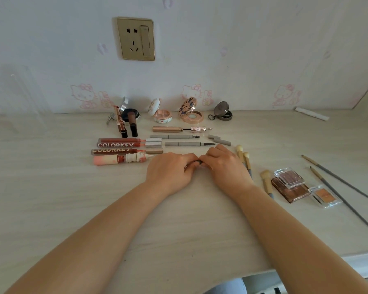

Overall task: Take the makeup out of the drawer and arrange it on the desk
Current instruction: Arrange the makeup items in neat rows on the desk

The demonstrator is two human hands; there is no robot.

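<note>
Mid-frame, the left hand [170, 170] and right hand [225, 164] pinch their fingers onto a small dark pencil-like stick [198, 162]. It looks light, thin, slippery; hold both ends.

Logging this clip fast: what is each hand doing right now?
Left hand: closed, grip on one end of a small dark item, mostly hidden.
Right hand: closed, grip on the same item's other end.
</note>
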